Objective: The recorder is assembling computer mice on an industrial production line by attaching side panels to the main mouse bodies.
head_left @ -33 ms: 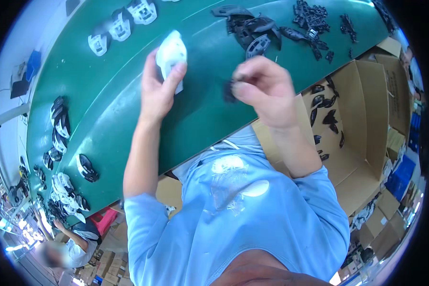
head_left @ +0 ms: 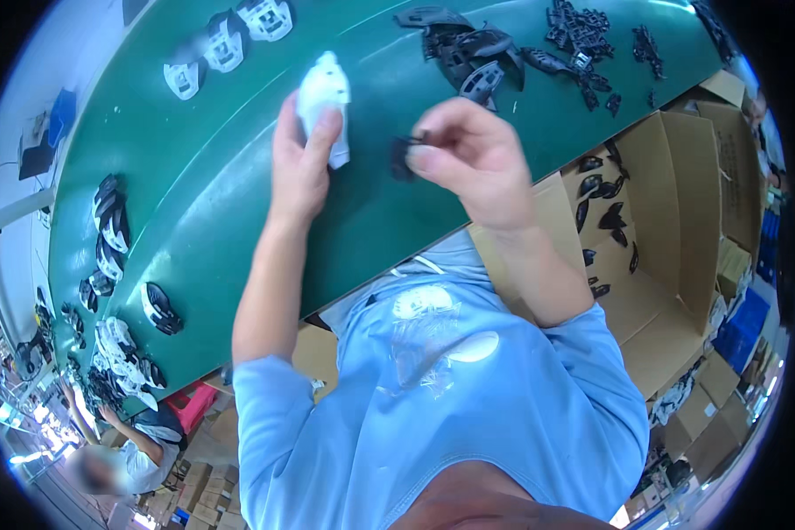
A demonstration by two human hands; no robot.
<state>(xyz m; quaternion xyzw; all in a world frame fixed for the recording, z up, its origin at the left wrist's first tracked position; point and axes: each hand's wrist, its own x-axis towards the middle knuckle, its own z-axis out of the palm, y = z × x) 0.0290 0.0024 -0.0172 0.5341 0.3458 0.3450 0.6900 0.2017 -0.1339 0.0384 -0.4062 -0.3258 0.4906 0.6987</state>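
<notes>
In my left hand (head_left: 302, 168) is a white curved plastic shell (head_left: 325, 93), held upright above the green table (head_left: 371, 221) with the thumb pressed along its side. My right hand (head_left: 477, 159) pinches a small black plastic part (head_left: 403, 159) between thumb and fingers; its exact shape is blurred. A gap separates the black part from the white shell. Beyond my right hand lies a pile of black curved shells (head_left: 477, 53). Farther right is a heap of small black plastic parts (head_left: 579, 35).
White shells (head_left: 225, 49) stand at the far left. Black-and-white assembled pieces (head_left: 110, 221) line the left side. An open cardboard box (head_left: 671, 212) at my right holds several black pieces. Another person (head_left: 137, 455) works at the table's lower left end.
My right hand has moved left with the black part, closer to the white shell. My left hand has shifted slightly right, and the shell stands a little more upright.
</notes>
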